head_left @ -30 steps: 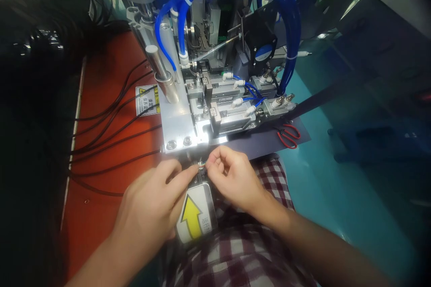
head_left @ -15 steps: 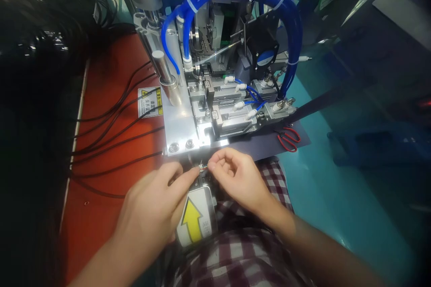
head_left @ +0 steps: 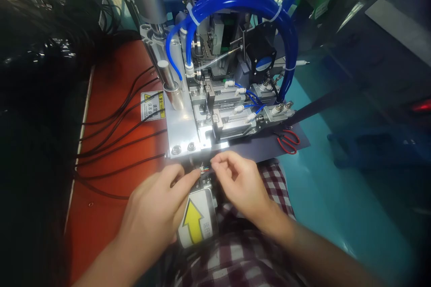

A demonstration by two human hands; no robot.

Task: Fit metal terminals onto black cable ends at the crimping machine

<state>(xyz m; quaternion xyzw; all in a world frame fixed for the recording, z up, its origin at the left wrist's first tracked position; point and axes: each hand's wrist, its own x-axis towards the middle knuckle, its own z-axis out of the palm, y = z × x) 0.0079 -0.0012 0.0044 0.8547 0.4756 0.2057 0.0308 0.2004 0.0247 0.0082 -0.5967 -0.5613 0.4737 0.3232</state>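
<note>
My left hand (head_left: 158, 206) and my right hand (head_left: 239, 184) meet just below the front edge of a metal machine (head_left: 208, 112). Between their fingertips is a tiny bundle of thin coloured wires (head_left: 203, 169). The left thumb and forefinger pinch it from the left, and the right fingers pinch it from the right. Both hands are closed on it. Under the hands lies a plate with a yellow arrow label (head_left: 193, 222) pointing toward the machine.
Blue air hoses (head_left: 235, 0) arch over the machine. Several black cables (head_left: 117, 130) cross the orange table surface (head_left: 104, 175) on the left. Red-handled scissors (head_left: 288, 140) lie on a dark mat at the right. A warning sticker (head_left: 153, 105) sits beside a steel cylinder (head_left: 168, 80).
The view has tilted slightly, so the machine sits lower and to the right in the frame. Both hands stay pinched on the wires, with the right fingers closer to the left.
</note>
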